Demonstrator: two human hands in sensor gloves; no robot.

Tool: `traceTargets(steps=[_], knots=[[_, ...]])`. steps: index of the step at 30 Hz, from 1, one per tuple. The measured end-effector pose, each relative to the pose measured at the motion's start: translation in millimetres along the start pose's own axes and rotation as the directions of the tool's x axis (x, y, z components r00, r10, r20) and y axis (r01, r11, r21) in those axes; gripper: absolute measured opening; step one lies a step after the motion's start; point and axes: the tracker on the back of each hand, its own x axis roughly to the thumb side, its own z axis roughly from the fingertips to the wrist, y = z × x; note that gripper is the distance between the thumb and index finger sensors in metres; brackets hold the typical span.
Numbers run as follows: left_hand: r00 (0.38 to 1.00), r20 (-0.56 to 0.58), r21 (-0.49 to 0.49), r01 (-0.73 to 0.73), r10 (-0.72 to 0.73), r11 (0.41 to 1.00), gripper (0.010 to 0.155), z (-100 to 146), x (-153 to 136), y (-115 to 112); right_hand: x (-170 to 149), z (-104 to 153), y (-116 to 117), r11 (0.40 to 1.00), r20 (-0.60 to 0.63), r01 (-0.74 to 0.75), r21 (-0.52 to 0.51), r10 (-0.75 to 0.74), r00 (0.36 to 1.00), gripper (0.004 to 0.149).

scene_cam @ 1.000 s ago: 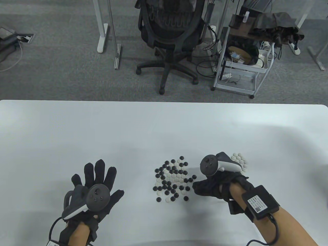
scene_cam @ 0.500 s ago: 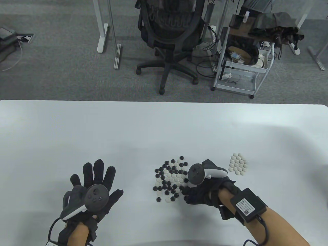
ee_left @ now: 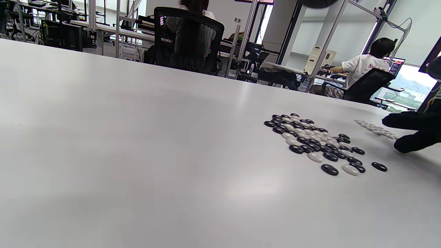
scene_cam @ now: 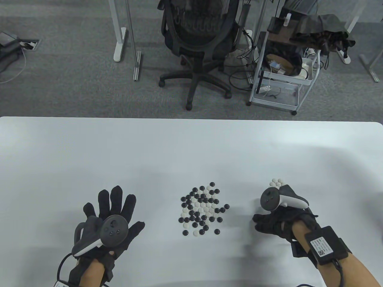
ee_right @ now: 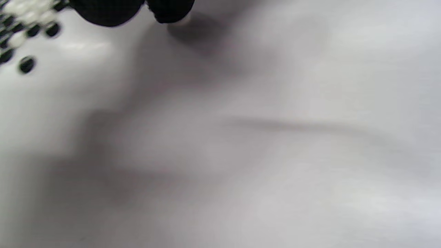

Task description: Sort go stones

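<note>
A mixed pile of black and white Go stones (scene_cam: 202,207) lies mid-table; it also shows in the left wrist view (ee_left: 317,143) and, blurred, in the right wrist view (ee_right: 20,20). A sorted group of white stones (scene_cam: 276,182) lies to its right, mostly hidden under my right hand's tracker; the left wrist view shows it as a row (ee_left: 375,128). My right hand (scene_cam: 263,222) hovers beside that group with curled fingers. Its fingertips (ee_right: 168,10) pinch a small pale stone (ee_right: 180,21). My left hand (scene_cam: 119,209) rests flat and spread, left of the pile, holding nothing.
The white table (scene_cam: 191,149) ends at a far edge, with an office chair (scene_cam: 199,39) and a wire cart (scene_cam: 284,74) on the floor beyond. A single black stone (scene_cam: 217,231) lies at the pile's near right.
My right hand reached left into the pile's right side, then drew back right to the white group. The left hand has stayed still.
</note>
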Motion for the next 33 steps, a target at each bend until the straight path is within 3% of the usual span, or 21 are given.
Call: traceTargets(steps=[6, 17, 21, 26, 33], knots=[[1.0, -0.001, -0.001, 0.0, 0.0, 1.0, 0.077, 0, 0, 0, -30, -5, -9, 0.994, -0.066, 0.091, -0.06, -0.094, 0.993, 0.061], [1.0, -0.003, 0.001, -0.004, 0.004, 1.0, 0.077, 0, 0, 0, -39, -8, -22, 0.978, -0.062, 0.173, -0.121, -0.181, 0.982, 0.064], [1.0, -0.001, 0.001, -0.005, 0.005, 1.0, 0.077, 0, 0, 0, -26, 12, -34, 0.954, 0.041, 0.222, -0.202, -0.219, 0.975, 0.07], [1.0, 0.007, -0.007, 0.003, -0.003, 1.0, 0.077, -1, 2, -1, 8, 56, -47, 0.915, 0.206, 0.209, -0.345, -0.144, 0.968, 0.077], [0.999, 0.024, 0.009, 0.021, -0.021, 1.0, 0.078, -1, 6, -1, 51, 105, -33, 0.828, 0.313, 0.119, -0.547, 0.071, 0.947, 0.078]])
